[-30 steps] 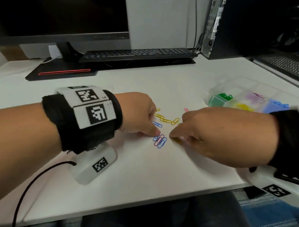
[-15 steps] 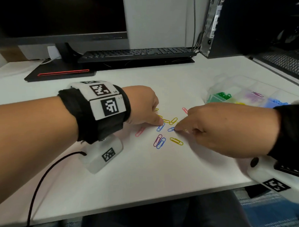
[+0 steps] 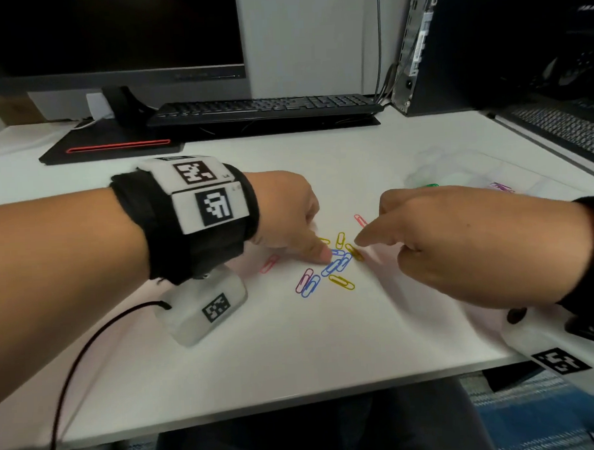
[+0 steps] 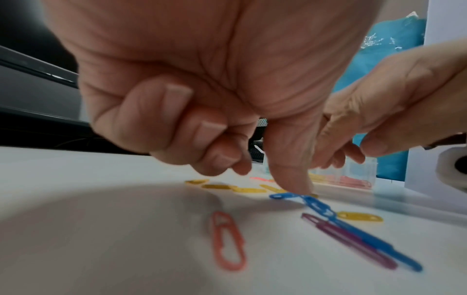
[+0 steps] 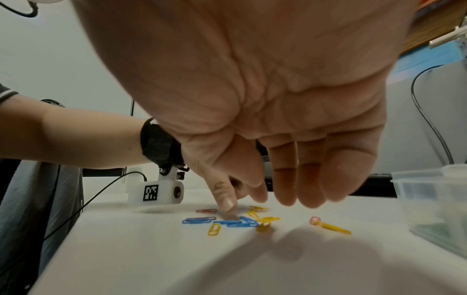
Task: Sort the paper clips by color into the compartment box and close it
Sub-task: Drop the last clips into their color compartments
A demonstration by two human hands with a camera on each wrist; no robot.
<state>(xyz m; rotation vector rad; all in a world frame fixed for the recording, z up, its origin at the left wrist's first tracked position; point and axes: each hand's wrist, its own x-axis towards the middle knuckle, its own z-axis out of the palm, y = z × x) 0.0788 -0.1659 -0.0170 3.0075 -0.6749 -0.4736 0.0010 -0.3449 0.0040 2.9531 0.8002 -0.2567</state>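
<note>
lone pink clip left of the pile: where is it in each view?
Head: pink clip left of pile, below left wrist.
Left wrist: big, bottom centre.
Right wrist: small, left of the left fingertip.
Shared landmark: left fingertip pressing the blue clips.

Keyboard (image 3: 266, 107) behind; monitor (image 3: 107, 35) left; computer tower (image 3: 485, 46) right.

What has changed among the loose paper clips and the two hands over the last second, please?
The left hand has dragged blue clips together under its thumb, uncovering a pink clip beside it. The right hand let its fingertip off the yellow clip and lifted, fingers loose. The purple-and-blue pair and the compartment box stayed put.
</note>
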